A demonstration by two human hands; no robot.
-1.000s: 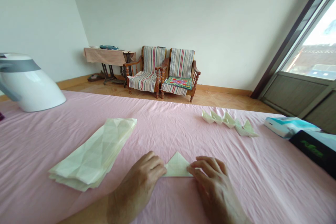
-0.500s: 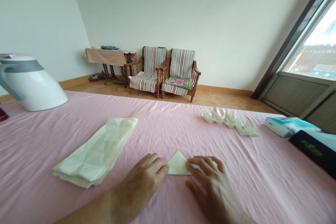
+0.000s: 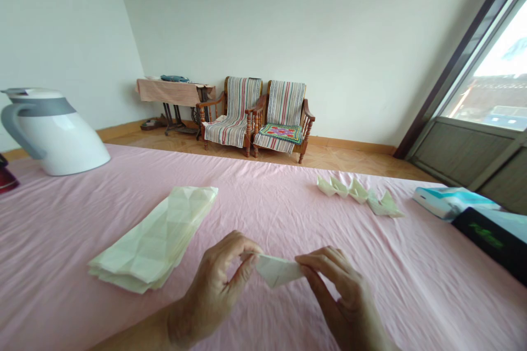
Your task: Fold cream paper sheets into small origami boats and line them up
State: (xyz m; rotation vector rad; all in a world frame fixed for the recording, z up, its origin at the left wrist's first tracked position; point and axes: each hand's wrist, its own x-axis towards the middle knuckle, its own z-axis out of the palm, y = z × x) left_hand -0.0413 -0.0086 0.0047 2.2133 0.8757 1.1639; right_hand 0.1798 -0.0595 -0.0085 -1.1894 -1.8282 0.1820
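Observation:
A small folded piece of pale green paper point(image 3: 279, 272) is held up between my two hands, its point now facing down towards me. My left hand point(image 3: 220, 285) pinches its left corner between thumb and fingers. At the right corner, my right hand point(image 3: 340, 282) grips it the same way. To the left lies a stack of creased pale green paper sheets point(image 3: 154, 238). Several folded paper boats point(image 3: 358, 192) stand in a row further back on the right.
Pink cloth point(image 3: 263, 203) covers the surface. A white and grey jug point(image 3: 74, 137) stands at far left, beside a dark red object point(image 3: 7, 178). At right are a blue and white tissue pack point(image 3: 450, 200) and a black box point(image 3: 486, 236). Two armchairs point(image 3: 284, 104) stand beyond.
The folded paper was flat on the cloth, point away from me. Both hands have lifted it and tipped it over, and each now pinches a corner.

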